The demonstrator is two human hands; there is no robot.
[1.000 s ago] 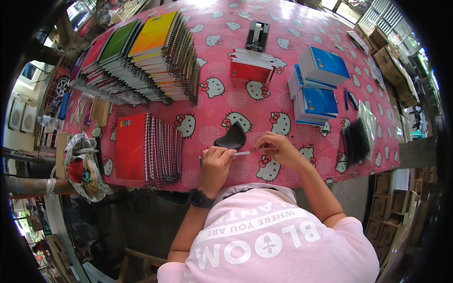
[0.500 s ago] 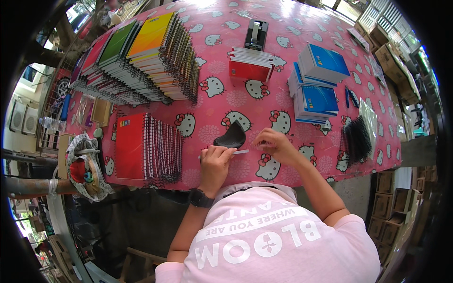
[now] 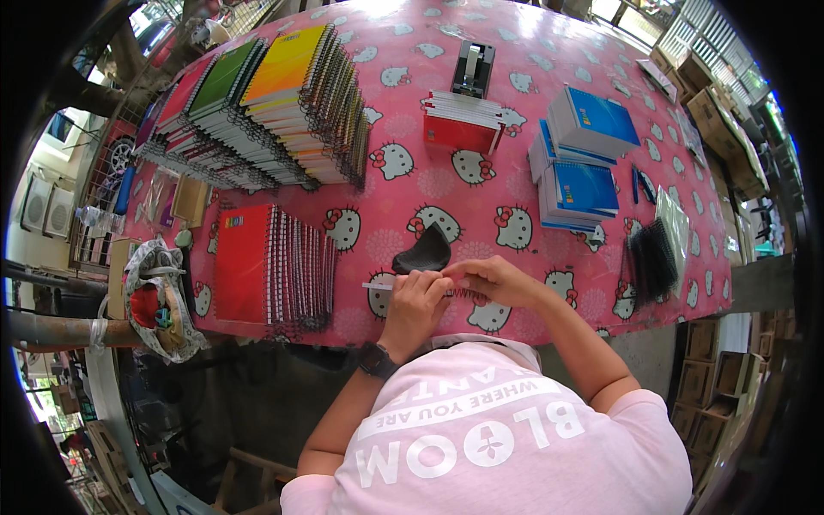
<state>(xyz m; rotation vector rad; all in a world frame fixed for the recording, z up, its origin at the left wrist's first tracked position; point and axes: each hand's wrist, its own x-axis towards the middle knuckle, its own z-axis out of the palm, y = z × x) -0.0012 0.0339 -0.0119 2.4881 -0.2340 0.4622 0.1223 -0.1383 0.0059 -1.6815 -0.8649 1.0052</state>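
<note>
My left hand [image 3: 415, 302], with a dark watch at its wrist, is closed around a thin white-edged pad [image 3: 377, 286]; most of it is hidden behind the fingers. To its right my right hand [image 3: 493, 280] pinches at a dark spiral coil [image 3: 464, 293], which shows below the fingers along the pad's line. The fingertips of both hands nearly meet. Just beyond them lies a black curved piece [image 3: 423, 250] with a pointed top. A stack of red spiral notebooks [image 3: 243, 266] lies left of my hands.
Tall stacks of yellow notebooks [image 3: 287, 64] and green notebooks [image 3: 221, 79] stand far left. Red booklets [image 3: 462, 133] sit before a black stapler-like tool [image 3: 473, 69]. Right are blue-covered pads [image 3: 581, 185], pens [image 3: 642, 184] and a bundle of black coils [image 3: 651, 262]. A bag [image 3: 163, 300] hangs at the left edge.
My right hand has come down and left to meet my left hand. The white-edged pad now sticks out left of my left hand, and the coil shows under my right fingers.
</note>
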